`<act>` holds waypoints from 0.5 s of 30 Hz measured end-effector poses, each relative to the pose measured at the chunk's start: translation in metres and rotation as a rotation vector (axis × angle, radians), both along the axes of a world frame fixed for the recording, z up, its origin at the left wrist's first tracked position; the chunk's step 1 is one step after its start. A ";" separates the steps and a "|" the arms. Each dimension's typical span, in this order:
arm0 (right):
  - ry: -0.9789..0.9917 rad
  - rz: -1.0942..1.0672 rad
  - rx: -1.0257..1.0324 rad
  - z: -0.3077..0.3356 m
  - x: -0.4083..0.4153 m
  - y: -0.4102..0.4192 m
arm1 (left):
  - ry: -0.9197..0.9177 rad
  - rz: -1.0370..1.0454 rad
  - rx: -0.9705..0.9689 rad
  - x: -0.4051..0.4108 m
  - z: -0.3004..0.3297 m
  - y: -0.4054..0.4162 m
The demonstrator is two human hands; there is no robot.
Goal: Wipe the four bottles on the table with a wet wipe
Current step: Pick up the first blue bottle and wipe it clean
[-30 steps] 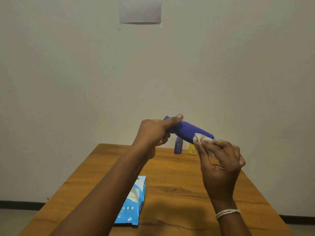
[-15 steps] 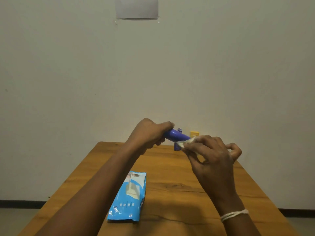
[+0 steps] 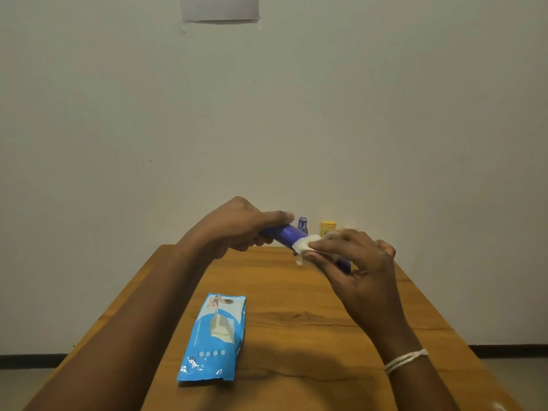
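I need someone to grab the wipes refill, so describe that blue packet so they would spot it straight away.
Start at the wooden table against the plain wall. On its near left part, below the left forearm, lies the blue packet, flat, with a pale opening in its top face. It is the only flat soft pack; the bottles are far back or held in the hands.

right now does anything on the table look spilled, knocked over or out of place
Nothing stands out. The wipes pack lies flat on the table; a small purple bottle and a yellow bottle stand upright at the far edge. The left hand holds the blue bottle tilted in the air while the right hand presses a wet wipe against it.
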State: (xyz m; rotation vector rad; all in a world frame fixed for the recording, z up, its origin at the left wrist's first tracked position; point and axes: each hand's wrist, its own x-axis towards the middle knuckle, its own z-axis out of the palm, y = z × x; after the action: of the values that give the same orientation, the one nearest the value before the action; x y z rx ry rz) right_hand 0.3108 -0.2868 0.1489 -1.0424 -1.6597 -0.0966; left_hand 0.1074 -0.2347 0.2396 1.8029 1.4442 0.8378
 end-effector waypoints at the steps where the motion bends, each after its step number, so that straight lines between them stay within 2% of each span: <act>1: 0.024 0.035 0.017 -0.006 0.008 -0.001 | -0.037 -0.022 -0.021 -0.006 0.001 0.001; 5: 0.274 0.203 0.084 -0.018 0.020 -0.005 | -0.167 -0.085 -0.129 -0.016 -0.005 0.005; 10: 0.829 0.459 0.012 -0.014 0.003 -0.009 | -0.327 -0.128 -0.251 -0.015 -0.012 0.008; 15: 0.976 0.705 -0.068 -0.008 -0.006 -0.004 | -0.431 -0.159 -0.308 -0.014 -0.015 0.007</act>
State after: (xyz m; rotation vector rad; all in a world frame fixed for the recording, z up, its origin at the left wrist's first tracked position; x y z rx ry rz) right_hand 0.3044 -0.2904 0.1412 -0.3608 -1.0192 0.8120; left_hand 0.0938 -0.2274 0.2243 1.3820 1.0691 0.8106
